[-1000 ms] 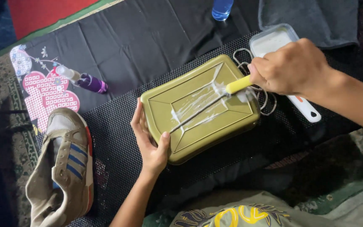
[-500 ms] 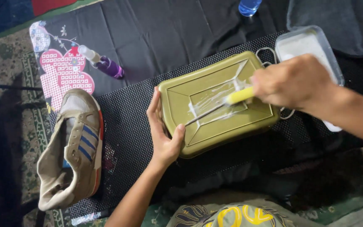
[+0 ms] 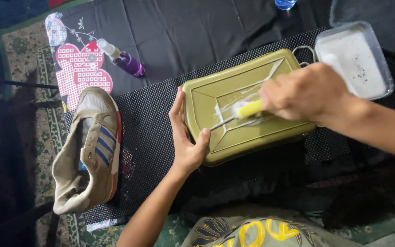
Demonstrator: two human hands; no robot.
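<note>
Here the left hand braces the stiff, soapy-slick olive lid at its edge; the right hand grips a yellow brush.

One olive lid, one yellow brush in the right grip, one shoe left of the left grip, one spray bottle, one clear tray beyond the right grip.

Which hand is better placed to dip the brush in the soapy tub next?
Right. The right hand already grips the brush beside the tub; the left hand steadies the green lid.
</note>
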